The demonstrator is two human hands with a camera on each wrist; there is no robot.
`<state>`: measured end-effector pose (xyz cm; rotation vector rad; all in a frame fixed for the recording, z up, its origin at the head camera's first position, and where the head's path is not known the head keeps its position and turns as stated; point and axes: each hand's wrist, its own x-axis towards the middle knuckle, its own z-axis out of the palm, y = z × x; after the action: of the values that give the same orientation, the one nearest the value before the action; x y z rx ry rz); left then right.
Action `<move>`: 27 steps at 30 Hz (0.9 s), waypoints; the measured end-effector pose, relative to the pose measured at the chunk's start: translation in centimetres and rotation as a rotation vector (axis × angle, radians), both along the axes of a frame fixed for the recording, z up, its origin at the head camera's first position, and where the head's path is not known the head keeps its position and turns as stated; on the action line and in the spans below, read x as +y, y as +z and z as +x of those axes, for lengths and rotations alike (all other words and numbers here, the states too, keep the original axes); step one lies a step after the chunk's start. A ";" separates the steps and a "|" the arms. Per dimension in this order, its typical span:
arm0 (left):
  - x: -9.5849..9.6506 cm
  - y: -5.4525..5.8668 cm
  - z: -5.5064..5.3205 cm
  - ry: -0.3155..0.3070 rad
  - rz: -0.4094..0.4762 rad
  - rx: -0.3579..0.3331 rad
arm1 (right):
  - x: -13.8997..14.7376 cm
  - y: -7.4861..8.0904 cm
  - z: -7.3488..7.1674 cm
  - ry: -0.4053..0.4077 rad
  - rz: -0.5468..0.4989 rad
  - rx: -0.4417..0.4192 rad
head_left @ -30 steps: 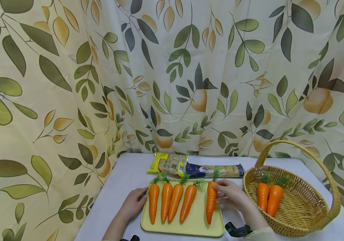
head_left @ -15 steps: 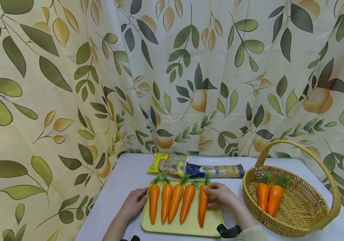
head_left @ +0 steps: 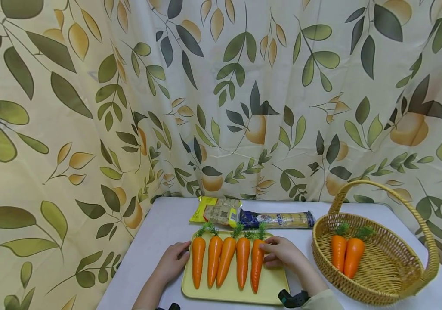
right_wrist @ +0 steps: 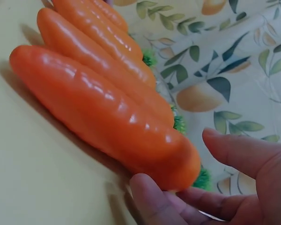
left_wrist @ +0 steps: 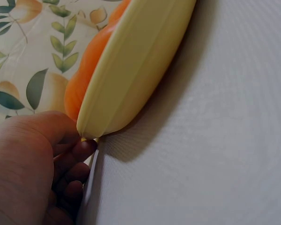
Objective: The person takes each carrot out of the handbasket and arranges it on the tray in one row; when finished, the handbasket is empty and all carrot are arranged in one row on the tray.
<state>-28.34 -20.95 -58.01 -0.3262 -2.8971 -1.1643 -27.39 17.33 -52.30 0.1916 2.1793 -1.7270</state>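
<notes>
On tray (head_left: 274,285): five carrots (head_left: 226,261) | behind: two packets (head_left: 249,218) | right: wicker basket (head_left: 389,269)

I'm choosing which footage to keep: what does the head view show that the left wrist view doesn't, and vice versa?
Only the head view shows the right hand, the wicker basket, the yellow packet and the blue packet.

Only the left wrist view shows the outer left wall of the tray close up, with the shadow beneath it.

Both show the left hand, the tray, orange carrots, the white table and the patterned curtain.
</notes>
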 end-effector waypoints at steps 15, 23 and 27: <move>-0.1 -0.2 -0.1 0.008 -0.010 0.025 | 0.5 0.5 0.3 -0.018 0.105 0.035; -0.1 -0.2 -0.1 -0.016 -0.018 0.043 | 1.9 3.3 1.1 0.003 0.185 0.118; -0.1 -0.2 -0.1 -0.013 -0.020 0.040 | 3.7 5.8 1.4 0.020 0.202 0.173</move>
<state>-28.42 -21.07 -58.23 -0.3652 -2.8786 -1.1177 -26.03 21.06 -46.54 0.0730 2.4724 -1.5627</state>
